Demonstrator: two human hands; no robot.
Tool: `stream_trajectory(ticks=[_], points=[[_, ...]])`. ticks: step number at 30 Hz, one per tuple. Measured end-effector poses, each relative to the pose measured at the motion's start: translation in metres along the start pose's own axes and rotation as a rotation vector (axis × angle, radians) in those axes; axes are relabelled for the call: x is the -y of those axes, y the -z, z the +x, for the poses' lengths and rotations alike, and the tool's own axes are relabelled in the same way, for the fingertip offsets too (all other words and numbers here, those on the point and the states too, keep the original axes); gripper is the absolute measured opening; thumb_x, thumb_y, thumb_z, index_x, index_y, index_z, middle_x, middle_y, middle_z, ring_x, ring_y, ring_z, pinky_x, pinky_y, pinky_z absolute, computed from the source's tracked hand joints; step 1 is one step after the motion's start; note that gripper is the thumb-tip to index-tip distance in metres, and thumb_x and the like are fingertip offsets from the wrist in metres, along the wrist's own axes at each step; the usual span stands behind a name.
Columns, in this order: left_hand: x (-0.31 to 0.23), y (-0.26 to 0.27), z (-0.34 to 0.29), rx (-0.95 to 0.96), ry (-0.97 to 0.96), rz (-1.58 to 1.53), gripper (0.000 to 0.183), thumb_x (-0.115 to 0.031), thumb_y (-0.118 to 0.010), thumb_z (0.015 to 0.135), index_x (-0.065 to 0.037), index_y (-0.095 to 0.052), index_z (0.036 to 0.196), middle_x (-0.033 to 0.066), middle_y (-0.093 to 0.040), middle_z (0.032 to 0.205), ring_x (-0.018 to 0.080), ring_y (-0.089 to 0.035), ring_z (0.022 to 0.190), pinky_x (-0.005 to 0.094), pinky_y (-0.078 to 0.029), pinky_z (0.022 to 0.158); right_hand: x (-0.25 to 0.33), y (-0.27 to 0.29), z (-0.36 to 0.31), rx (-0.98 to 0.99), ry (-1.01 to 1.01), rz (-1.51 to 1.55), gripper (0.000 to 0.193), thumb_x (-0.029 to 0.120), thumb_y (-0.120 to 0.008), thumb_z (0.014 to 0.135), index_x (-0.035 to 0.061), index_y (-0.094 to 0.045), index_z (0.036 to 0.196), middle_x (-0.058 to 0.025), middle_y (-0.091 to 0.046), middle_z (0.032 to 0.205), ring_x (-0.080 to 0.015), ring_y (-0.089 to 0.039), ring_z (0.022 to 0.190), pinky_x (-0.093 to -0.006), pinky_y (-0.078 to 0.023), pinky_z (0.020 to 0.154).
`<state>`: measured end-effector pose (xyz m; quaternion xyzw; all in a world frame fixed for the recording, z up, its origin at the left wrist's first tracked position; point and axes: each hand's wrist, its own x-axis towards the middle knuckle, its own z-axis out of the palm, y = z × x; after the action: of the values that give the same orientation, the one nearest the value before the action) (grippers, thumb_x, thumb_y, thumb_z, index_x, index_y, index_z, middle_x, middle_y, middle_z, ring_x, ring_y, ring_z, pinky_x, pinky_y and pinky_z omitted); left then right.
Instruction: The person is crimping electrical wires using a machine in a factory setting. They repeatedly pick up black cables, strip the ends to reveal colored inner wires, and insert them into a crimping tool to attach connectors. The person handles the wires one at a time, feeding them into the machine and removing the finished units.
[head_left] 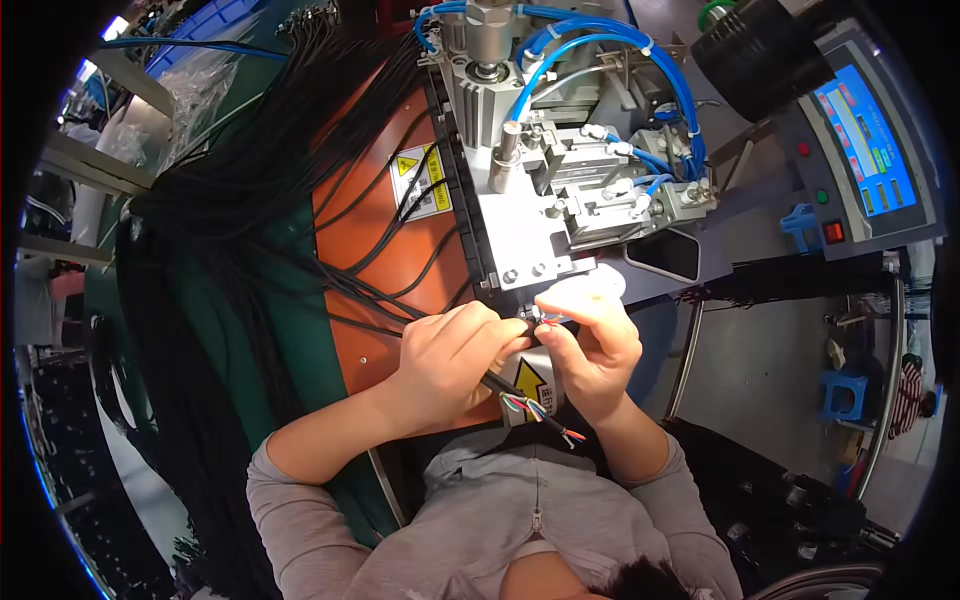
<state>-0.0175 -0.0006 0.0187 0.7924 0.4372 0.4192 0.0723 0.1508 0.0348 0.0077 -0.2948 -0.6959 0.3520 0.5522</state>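
My left hand (450, 352) is closed around black cables (497, 383) just below the front edge of a metal machine (515, 225). Below that hand, cable ends stick out with bare coloured wires (520, 404) fanned apart in red, green, white and blue. My right hand (598, 345) pinches thin coloured wires (546, 319) between thumb and fingertips, close to the left fingertips. The exact wire ends in this pinch are mostly covered by the fingers. Both hands meet in front of the machine's lit plate.
A bundle of black cables (230, 200) spreads over the orange board (365, 240) and green surface at left. Blue air hoses (690, 95) arch above the machine. At right stand a control box with a lit screen (865, 140) and a blue stool (844, 396).
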Motion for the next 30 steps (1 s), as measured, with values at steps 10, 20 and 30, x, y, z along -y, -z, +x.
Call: stream_trajectory(ticks=[10,20,30], points=[[0.004,0.003,-0.004,-0.032,0.046,-0.135,0.02,-0.005,-0.069,0.063,-0.007,-0.061,0.081,0.0025,-0.051,0.067,0.0187,-0.055,0.057,0.0311,-0.043,0.046,0.0,-0.001,0.0,0.159,-0.343,0.291,0.013,0.003,-0.058,0.084,-0.005,-0.066,0.089,-0.0095,-0.059,0.087,-0.0162,-0.055,0.084,-0.0273,-0.043,0.076],[0.004,-0.019,-0.019,-0.107,0.074,-0.092,0.016,-0.012,-0.065,0.073,-0.008,-0.05,0.078,0.0042,-0.044,0.077,0.0192,-0.055,0.062,0.0329,-0.045,0.047,-0.011,0.012,-0.016,0.208,-0.311,0.256,0.01,0.0,-0.062,0.084,-0.0017,-0.055,0.091,-0.0061,-0.049,0.086,-0.0135,-0.048,0.081,-0.0229,-0.04,0.072],[0.002,-0.027,-0.012,-0.079,0.142,-0.042,0.016,-0.014,-0.063,0.076,-0.005,-0.052,0.084,0.0066,-0.047,0.081,0.0225,-0.057,0.067,0.0338,-0.047,0.051,-0.026,0.011,-0.014,0.055,0.497,-0.499,0.018,-0.008,-0.068,0.077,-0.0041,-0.063,0.094,-0.0119,-0.056,0.083,-0.0226,-0.053,0.077,-0.0314,-0.044,0.066]])
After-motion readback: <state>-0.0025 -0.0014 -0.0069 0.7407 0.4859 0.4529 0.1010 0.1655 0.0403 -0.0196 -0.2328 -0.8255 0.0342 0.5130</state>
